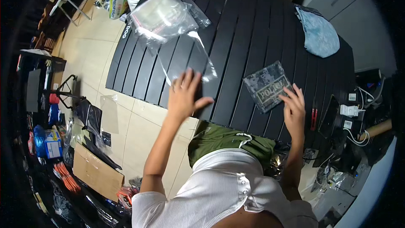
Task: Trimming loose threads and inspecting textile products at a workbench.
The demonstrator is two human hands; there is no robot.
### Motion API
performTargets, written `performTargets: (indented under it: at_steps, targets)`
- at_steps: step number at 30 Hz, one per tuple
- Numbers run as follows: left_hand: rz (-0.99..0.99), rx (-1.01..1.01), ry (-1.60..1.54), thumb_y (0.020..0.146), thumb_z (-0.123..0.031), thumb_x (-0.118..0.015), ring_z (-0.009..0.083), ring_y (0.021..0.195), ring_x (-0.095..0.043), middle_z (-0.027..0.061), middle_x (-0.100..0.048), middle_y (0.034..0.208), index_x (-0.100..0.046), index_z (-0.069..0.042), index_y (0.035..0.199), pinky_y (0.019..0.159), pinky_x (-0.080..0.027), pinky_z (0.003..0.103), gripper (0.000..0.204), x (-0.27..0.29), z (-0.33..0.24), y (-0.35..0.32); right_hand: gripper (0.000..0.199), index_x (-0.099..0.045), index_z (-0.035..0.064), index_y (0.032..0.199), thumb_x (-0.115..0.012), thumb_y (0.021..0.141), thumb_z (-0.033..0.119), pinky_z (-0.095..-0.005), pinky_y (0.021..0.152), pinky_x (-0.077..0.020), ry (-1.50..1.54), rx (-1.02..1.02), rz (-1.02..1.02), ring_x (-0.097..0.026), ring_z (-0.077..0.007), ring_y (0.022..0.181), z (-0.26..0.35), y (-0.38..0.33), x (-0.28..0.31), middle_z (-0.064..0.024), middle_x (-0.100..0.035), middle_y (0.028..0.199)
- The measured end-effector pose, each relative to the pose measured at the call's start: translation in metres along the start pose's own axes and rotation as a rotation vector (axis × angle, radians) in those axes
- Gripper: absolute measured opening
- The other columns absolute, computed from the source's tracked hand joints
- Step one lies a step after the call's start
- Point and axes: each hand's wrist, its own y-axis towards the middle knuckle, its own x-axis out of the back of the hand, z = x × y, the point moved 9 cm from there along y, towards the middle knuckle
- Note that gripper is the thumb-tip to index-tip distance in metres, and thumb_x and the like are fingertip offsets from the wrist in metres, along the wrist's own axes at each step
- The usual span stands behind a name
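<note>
White ribbed shirt [219, 181] fabric lies closest to the camera, with green shorts [228, 141] just beyond it, against the near edge of the slatted black counter [249, 29]. The left hand [183, 95] spreads its fingers at the near end of a clear bag [182, 61]; its grip is released, though I cannot tell whether the fingertips press on the film. The right hand [294, 110] has its fingers on the near right side of a camouflage panel [265, 80], which lies askew on the slats; whether that grip pinches it or merely rests there, I cannot tell.

Thin film looks likely to cling or slide, so a quick tug on the bag could drag the stack of clear pouches [158, 13] toward the counter's left edge. A corner of the panel might also snag in a gap between slats if pushed flat.

The near edge runs just beneath the left wrist. A stretch of slats separates bag from panel, giving sideways room; farther right, a blue cloth [319, 34] and a red tool [314, 119] narrow the space.
</note>
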Motion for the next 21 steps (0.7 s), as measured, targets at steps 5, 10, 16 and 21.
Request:
performTargets:
  at_steps: [5, 10, 16, 21]
  targets:
    - [0.101, -0.177, -0.245, 0.074, -0.045, -0.064, 0.0294, 0.114, -0.044, 0.0084, -0.043, 0.133, -0.049, -0.013, 0.125, 0.091, -0.035, 0.043, 0.062, 0.004, -0.08, -0.036, 0.014, -0.06, -0.0018, 0.09, -0.047, 0.085, -0.003, -0.0315, 0.089, -0.0416, 0.362, -0.149, -0.319, -0.057, -0.023, 0.098, 0.016, -0.012, 0.014, -0.0107, -0.062, 0.097]
    - [-0.159, -0.204, -0.349, 0.076, -0.018, -0.066, 0.0251, 0.109, -0.048, 0.0052, -0.053, 0.121, -0.059, -0.01, 0.112, 0.09, -0.037, 0.042, 0.038, -0.002, -0.076, -0.049, 0.011, -0.061, -0.004, 0.086, -0.05, 0.084, -0.002, -0.0292, 0.08, -0.0445, 0.717, -0.105, -0.164, -0.059, -0.0203, 0.088, 0.065, -0.017, -0.023, -0.0126, -0.063, 0.091]
    - [-0.067, -0.222, -0.342, 0.073, -0.022, -0.066, 0.0249, 0.118, -0.044, 0.0065, -0.05, 0.126, -0.056, -0.012, 0.116, 0.099, -0.032, 0.042, 0.046, 0.016, -0.086, -0.051, 0.022, -0.055, -0.0017, 0.107, -0.047, 0.087, -0.001, -0.0238, 0.081, -0.0434, 1.146, -0.486, 0.05, -0.058, -0.0136, 0.092, 0.054, -0.047, -0.077, -0.0084, -0.06, 0.102]
    - [-0.004, -0.331, -0.457, 0.076, -0.009, -0.062, 0.0228, 0.105, -0.056, 0.0021, -0.062, 0.109, -0.062, -0.013, 0.109, 0.095, -0.039, 0.039, 0.033, 0.019, -0.081, -0.073, 0.018, -0.054, -0.0035, 0.104, -0.044, 0.089, 0.0, -0.0257, 0.084, -0.0446, 1.277, -0.453, 0.036, -0.058, -0.0132, 0.091, 0.057, -0.044, -0.066, -0.0084, -0.061, 0.101]
